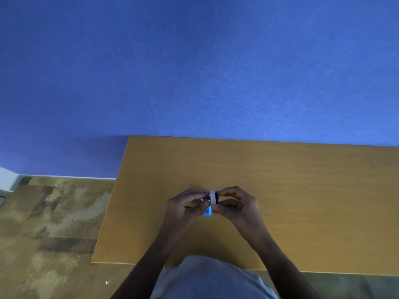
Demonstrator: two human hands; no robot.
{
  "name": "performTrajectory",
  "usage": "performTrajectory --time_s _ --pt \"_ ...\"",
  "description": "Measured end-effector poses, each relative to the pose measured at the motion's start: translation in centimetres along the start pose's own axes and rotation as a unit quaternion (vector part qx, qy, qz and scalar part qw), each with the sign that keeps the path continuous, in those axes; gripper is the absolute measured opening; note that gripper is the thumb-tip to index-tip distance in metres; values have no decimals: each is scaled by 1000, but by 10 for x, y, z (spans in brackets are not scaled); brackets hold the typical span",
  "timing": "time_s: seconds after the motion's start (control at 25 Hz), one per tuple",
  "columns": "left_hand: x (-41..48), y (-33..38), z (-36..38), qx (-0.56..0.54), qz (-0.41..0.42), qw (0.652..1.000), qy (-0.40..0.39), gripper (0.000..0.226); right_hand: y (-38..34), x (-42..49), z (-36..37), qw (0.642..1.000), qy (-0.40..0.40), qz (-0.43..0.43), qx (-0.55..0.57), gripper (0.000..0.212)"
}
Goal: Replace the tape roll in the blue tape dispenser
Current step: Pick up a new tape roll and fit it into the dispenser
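A small blue tape dispenser (207, 210) is held above the wooden table (280, 180), with my left hand (185, 207) gripping it from the left. A white tape roll (212, 197) stands on edge at the dispenser's right side, with a dark hub just visible beside it. My right hand (234, 202) pinches the roll between thumb and fingers. Both hands meet over the table's middle, and my fingers hide most of the dispenser's body.
The table's left edge runs diagonally near my left forearm, and its near edge lies just before my body. A blue wall (194, 72) rises behind the table. Patterned brown floor (54, 223) lies to the left.
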State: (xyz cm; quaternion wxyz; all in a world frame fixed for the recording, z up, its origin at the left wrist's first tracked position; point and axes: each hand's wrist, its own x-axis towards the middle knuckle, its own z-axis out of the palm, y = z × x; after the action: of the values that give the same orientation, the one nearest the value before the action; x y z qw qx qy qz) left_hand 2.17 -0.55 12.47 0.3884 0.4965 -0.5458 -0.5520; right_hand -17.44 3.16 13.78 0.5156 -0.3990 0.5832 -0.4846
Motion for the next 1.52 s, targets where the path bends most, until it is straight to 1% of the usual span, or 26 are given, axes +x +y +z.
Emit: performTrajectory --time_s 0.12,0.24,0.36,0.52,0.8,0.96,1.04,1.16,1.24,1.32,1.4,1.48,1.52 --pt "11 2 -2 14 10 1000 -7 16 3 10 1 1000 4 -6 15 25" --pt "23 1 -1 40 16 999 -13 26 10 21 -1 999 13 -8 36 20" --pt "34 -1 1 64 24 998 -18 26 15 32 -1 998 30 17 54 20" --pt "46 -2 3 62 15 998 -23 23 19 44 -2 997 31 31 56 19" --pt "60 -14 2 69 5 997 -41 23 22 58 -4 998 10 28 59 18" --pt "65 -17 0 47 -25 997 -51 22 29 64 -3 998 -6 44 33 19" --pt "68 -22 -1 54 -33 997 -52 22 35 69 -5 998 -13 56 5 21" --pt "75 -35 -2 53 -60 995 -58 28 49 81 -11 993 -28 21 -112 25" --pt "79 -46 -3 70 -68 993 -64 29 58 88 -14 981 -42 -13 -189 26" --pt "84 -57 -2 94 -65 991 -68 28 68 96 -16 968 -69 -36 -239 24" --pt "89 -68 -2 111 -65 989 -73 31 79 103 -17 950 -97 -59 -291 20" --pt "95 -78 -2 132 -62 986 -85 36 89 109 -17 929 -111 -69 -347 17" --pt "98 -83 -2 145 -58 983 -93 33 94 111 -17 918 -113 -68 -374 17"
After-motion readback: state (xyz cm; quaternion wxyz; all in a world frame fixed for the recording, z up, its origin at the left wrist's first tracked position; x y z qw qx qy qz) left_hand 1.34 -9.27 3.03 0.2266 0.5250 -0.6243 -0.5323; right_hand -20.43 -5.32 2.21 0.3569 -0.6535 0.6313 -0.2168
